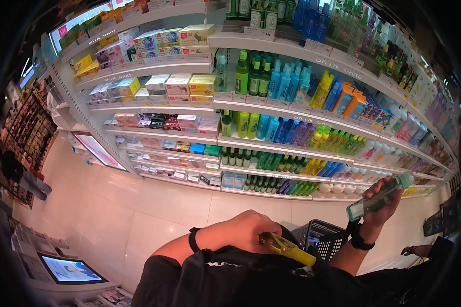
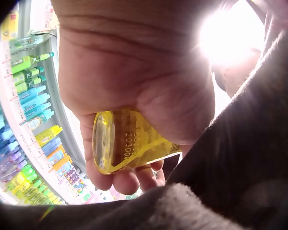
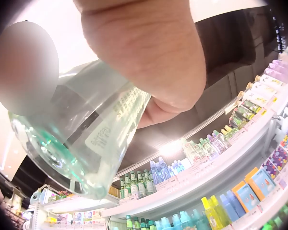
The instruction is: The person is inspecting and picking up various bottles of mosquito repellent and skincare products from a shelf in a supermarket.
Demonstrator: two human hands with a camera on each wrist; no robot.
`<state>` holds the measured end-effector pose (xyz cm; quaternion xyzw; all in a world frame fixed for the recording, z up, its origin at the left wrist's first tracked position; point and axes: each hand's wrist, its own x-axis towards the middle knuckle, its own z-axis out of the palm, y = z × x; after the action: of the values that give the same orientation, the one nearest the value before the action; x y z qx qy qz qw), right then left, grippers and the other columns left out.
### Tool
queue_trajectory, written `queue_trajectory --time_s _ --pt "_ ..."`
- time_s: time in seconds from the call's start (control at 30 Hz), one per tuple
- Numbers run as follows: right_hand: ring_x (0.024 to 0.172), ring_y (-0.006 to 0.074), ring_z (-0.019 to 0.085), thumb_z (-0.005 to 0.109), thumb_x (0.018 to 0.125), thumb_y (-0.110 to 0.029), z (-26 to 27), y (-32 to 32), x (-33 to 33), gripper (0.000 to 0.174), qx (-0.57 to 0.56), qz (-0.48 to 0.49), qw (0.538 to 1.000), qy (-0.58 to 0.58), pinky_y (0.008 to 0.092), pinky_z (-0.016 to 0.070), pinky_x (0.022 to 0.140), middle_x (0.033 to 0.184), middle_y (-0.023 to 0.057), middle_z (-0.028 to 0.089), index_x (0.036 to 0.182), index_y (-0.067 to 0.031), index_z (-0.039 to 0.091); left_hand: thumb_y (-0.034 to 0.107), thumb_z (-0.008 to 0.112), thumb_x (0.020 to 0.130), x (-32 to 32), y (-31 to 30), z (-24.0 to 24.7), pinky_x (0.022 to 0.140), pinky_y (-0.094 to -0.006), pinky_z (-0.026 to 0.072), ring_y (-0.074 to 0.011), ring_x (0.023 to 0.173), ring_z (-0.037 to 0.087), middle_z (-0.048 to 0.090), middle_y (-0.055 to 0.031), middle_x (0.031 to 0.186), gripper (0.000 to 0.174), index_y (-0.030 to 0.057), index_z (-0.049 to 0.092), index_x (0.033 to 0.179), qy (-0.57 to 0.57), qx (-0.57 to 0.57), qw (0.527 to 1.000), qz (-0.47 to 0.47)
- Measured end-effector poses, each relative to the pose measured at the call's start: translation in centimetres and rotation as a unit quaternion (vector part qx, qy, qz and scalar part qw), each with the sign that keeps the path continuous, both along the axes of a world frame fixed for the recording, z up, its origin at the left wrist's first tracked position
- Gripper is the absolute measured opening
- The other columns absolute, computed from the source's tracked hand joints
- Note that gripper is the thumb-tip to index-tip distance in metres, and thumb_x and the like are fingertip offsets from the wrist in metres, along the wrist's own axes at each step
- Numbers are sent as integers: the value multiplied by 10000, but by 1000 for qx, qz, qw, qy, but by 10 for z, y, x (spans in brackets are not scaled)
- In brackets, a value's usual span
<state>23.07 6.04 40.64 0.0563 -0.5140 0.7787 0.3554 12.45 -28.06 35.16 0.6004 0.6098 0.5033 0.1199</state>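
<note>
In the head view my left hand (image 1: 253, 230) grips a yellow bottle (image 1: 288, 249) close to the chest, its yellow cap end pointing down and right. The left wrist view has the bottle's clear base (image 2: 104, 143) showing below the palm (image 2: 134, 62), fingers curled round it. My right hand (image 1: 381, 202), raised at the right, holds a clear pale-green bottle (image 1: 376, 201) tilted, its cap end up and right. In the right wrist view this bottle's base (image 3: 62, 158) faces the camera, with the hand (image 3: 149, 52) wrapped about its side.
Curved shelves (image 1: 292, 106) of bottles and boxes stand ahead. A black basket (image 1: 320, 238) is below, between my arms. A lit screen (image 1: 71, 269) is at the lower left. Another person (image 1: 23, 174) stands far left; someone's hand (image 1: 408, 250) shows at the lower right.
</note>
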Motion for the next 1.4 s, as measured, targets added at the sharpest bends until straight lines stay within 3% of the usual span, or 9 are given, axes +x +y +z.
queue_trajectory --time_s 0.43,0.6,0.77,0.87,0.93,1.1,1.13,1.27,1.4 --pt "599 188 578 403 976 -509 -1 -71 -28 476 9 0 1000 -26 318 517 562 748 67 536 1117 -61 480 167 797 686 -23 -70 -4 574 -347 493 -266 645 618 629 -63 739 330 70 637 957 -15 -43 999 -24" --pt "574 188 585 483 934 -481 -5 -75 -42 484 47 -5 995 -84 309 525 540 737 76 552 1114 -32 479 127 762 679 -35 -66 -10 607 -360 490 -281 682 611 634 -78 796 316 69 639 965 -36 -29 999 -11" --pt "690 258 664 552 893 -503 -9 -60 -87 560 70 25 994 -83 328 548 614 873 229 637 1102 8 460 106 739 688 -68 -42 -14 650 -383 488 -296 716 606 637 -81 827 278 71 629 941 30 18 999 15" --pt "714 271 665 578 869 -538 -13 -60 -120 603 95 77 990 -75 339 554 661 894 249 641 1091 10 458 84 713 719 -88 -31 -6 681 -397 491 -297 743 615 641 -75 834 197 74 607 885 27 -50 996 67" --pt "741 269 666 620 832 -569 -12 -63 -136 638 97 86 988 -88 334 557 682 880 236 645 1062 11 485 107 732 757 -98 -25 -8 684 -376 498 -278 755 625 645 -68 833 178 78 584 851 -12 -23 993 117" --pt "907 170 590 702 795 -384 -11 -88 -201 497 147 243 951 -126 320 477 820 1006 109 628 1057 14 564 147 799 719 -139 3 9 755 -349 508 -274 889 650 689 -85 1053 304 72 527 831 -66 -30 978 197" --pt "888 191 602 724 789 -300 -20 -90 -223 433 175 275 941 -88 329 481 813 983 99 628 1067 1 583 147 799 719 -149 10 11 755 -349 508 -274 889 650 689 -85 1053 304 72 527 831 -68 -32 976 205" --pt "997 215 566 849 671 -320 -6 -117 -274 512 421 275 864 5 332 460 853 1095 101 575 1041 -32 645 164 846 693 -167 15 18 784 -356 509 -291 946 643 663 -134 1066 354 66 530 820 -65 29 957 282" --pt "1004 223 559 872 649 -294 -1 -129 -290 525 435 296 849 42 333 445 869 1097 97 563 1058 -49 653 181 816 742 -175 6 1 766 -327 508 -238 891 650 654 -99 974 323 78 533 856 -69 82 947 303"
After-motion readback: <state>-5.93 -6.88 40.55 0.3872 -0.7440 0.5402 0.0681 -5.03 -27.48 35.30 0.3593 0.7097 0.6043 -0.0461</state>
